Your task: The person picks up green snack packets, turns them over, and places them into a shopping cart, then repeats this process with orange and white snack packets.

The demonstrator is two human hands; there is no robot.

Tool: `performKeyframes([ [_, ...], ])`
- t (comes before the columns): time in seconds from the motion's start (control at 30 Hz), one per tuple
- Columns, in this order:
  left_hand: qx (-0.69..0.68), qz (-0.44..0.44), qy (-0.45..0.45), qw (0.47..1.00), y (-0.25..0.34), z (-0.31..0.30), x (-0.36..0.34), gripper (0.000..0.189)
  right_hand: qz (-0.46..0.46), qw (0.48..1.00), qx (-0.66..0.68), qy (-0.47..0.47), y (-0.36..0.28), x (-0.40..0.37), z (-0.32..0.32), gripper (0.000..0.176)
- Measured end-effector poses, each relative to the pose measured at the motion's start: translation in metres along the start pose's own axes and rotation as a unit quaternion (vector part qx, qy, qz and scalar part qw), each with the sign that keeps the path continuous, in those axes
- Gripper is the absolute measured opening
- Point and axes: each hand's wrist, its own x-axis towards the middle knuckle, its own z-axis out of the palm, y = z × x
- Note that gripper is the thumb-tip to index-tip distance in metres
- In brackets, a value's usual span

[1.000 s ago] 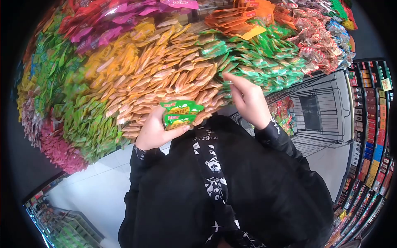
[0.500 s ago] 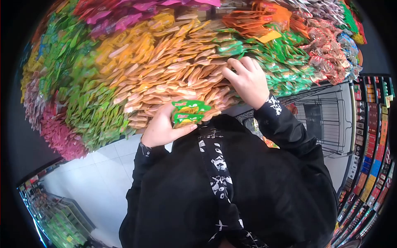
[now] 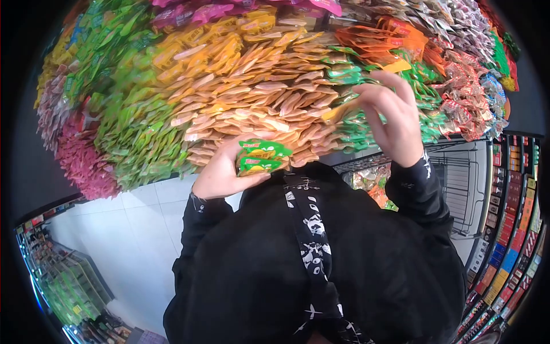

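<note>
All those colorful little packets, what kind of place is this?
It looks like a supermarket or snack shop. There are heaps of wrapped packets, a wire shopping cart and long, stocked shelves.

A display stand (image 3: 335,156) lies under a broad heap of wrapped packets, so most of its top is hidden. Dark pink packets (image 3: 86,163) lie at the near left corner, with light green packets (image 3: 134,135) beside them. Tan packets (image 3: 258,114) spread along the middle of the near edge, yellow packets (image 3: 200,49) behind them. Teal-green packets (image 3: 427,117) lie right of centre, and red-and-white packets (image 3: 461,97) sit towards the right edge. Magenta packets (image 3: 212,12) lie farther back.
</note>
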Motion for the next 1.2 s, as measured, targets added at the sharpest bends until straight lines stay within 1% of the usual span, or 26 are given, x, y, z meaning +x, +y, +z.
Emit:
performKeyframes([
  [0.03, 0.004, 0.003, -0.010, 1.000, -0.001, -0.001, -0.001, 0.056, 0.040, 0.997, 0.063, 0.032, -0.001, 0.004, 0.000, 0.016],
  [0.07, 0.005, 0.003, -0.004, 1.000, 0.000, -0.002, 0.000, 0.056, 0.035, 0.997, 0.065, 0.032, -0.004, 0.007, 0.003, 0.016],
  [0.13, 0.074, 0.020, -0.009, 0.997, 0.003, -0.001, 0.000, 0.056, 0.162, 0.967, 0.180, 0.082, -0.015, 0.013, 0.013, 0.017],
  [0.2, 0.090, 0.024, -0.012, 0.996, 0.000, -0.003, -0.002, 0.053, 0.078, 0.976, 0.171, 0.107, -0.020, 0.024, 0.028, 0.015],
  [0.27, 0.127, 0.044, 0.010, 0.991, -0.001, -0.003, -0.004, 0.049, 0.058, 0.982, 0.165, 0.074, -0.027, 0.029, 0.042, 0.013],
  [0.3, 0.133, 0.036, 0.018, 0.990, -0.002, -0.004, -0.006, 0.046, 0.044, 0.983, 0.163, 0.071, -0.028, 0.029, 0.051, 0.011],
  [0.33, 0.133, 0.035, 0.023, 0.990, -0.003, -0.004, -0.007, 0.046, 0.071, 0.981, 0.172, 0.057, -0.034, 0.030, 0.056, 0.010],
  [0.4, 0.156, 0.018, 0.038, 0.987, -0.004, -0.004, -0.010, 0.045, 0.044, 0.983, 0.169, 0.047, -0.031, 0.026, 0.074, 0.014],
  [0.43, 0.168, 0.026, 0.058, 0.984, -0.003, -0.003, -0.011, 0.044, 0.041, 0.983, 0.172, 0.045, -0.031, 0.023, 0.079, 0.014],
  [0.47, 0.167, 0.024, 0.061, 0.984, -0.002, -0.002, -0.011, 0.044, 0.023, 0.986, 0.163, 0.021, -0.032, 0.021, 0.084, 0.016],
  [0.5, 0.157, -0.001, 0.060, 0.986, 0.002, -0.001, -0.011, 0.042, 0.004, 0.988, 0.155, -0.003, -0.032, 0.020, 0.086, 0.018],
  [0.53, 0.147, -0.026, 0.059, 0.987, 0.005, 0.000, -0.011, 0.040, 0.002, 0.988, 0.157, -0.004, -0.035, 0.021, 0.087, 0.018],
  [0.6, 0.164, -0.021, 0.060, 0.984, 0.009, 0.001, -0.009, 0.042, 0.008, 0.987, 0.153, -0.058, -0.043, 0.020, 0.083, 0.024],
  [0.63, 0.196, -0.012, 0.059, 0.979, 0.011, 0.001, -0.007, 0.044, 0.005, 0.984, 0.160, -0.076, -0.044, 0.021, 0.077, 0.026],
  [0.67, 0.227, -0.002, 0.058, 0.972, 0.011, 0.000, -0.006, 0.046, 0.003, 0.984, 0.160, -0.076, -0.046, 0.020, 0.077, 0.026],
  [0.7, 0.260, 0.029, 0.071, 0.962, 0.004, -0.001, -0.004, 0.050, 0.004, 0.988, 0.138, -0.067, -0.047, 0.018, 0.077, 0.028],
  [0.8, 0.282, 0.008, 0.066, 0.957, -0.002, -0.008, 0.006, 0.055, 0.010, 0.992, 0.110, -0.055, -0.050, 0.015, 0.080, 0.030],
  [0.83, 0.296, 0.023, 0.058, 0.953, -0.005, -0.010, 0.008, 0.060, 0.015, 0.993, 0.107, -0.052, -0.050, 0.013, 0.081, 0.030],
  [0.87, 0.297, 0.025, 0.056, 0.953, -0.003, -0.011, 0.009, 0.060, 0.017, 0.993, 0.105, -0.050, -0.047, 0.012, 0.083, 0.030],
  [0.93, 0.312, -0.009, 0.021, 0.950, 0.002, -0.011, 0.008, 0.055, 0.070, 0.986, 0.151, -0.030, -0.040, 0.011, 0.085, 0.023],
  [0.97, 0.313, -0.008, 0.020, 0.949, 0.002, -0.010, 0.007, 0.055, 0.103, 0.981, 0.161, -0.009, -0.040, 0.012, 0.084, 0.022],
  [1.0, 0.315, 0.001, 0.031, 0.948, 0.000, -0.009, 0.006, 0.053, 0.105, 0.982, 0.160, -0.007, -0.038, 0.012, 0.083, 0.022],
  [1.07, 0.316, 0.012, 0.040, 0.948, -0.003, -0.004, 0.004, 0.050, 0.161, 0.975, 0.151, 0.017, -0.032, 0.011, 0.081, 0.020],
  [1.1, 0.325, 0.008, 0.053, 0.944, -0.004, 0.000, 0.003, 0.048, 0.162, 0.975, 0.150, 0.017, -0.032, 0.010, 0.081, 0.020],
  [1.13, 0.334, 0.004, 0.065, 0.940, -0.005, 0.002, 0.003, 0.046, 0.182, 0.966, 0.186, 0.015, -0.032, 0.008, 0.080, 0.021],
  [1.2, 0.343, -0.005, 0.060, 0.937, -0.006, 0.005, 0.001, 0.045, 0.219, 0.941, 0.257, 0.010, -0.034, 0.008, 0.080, 0.022],
])
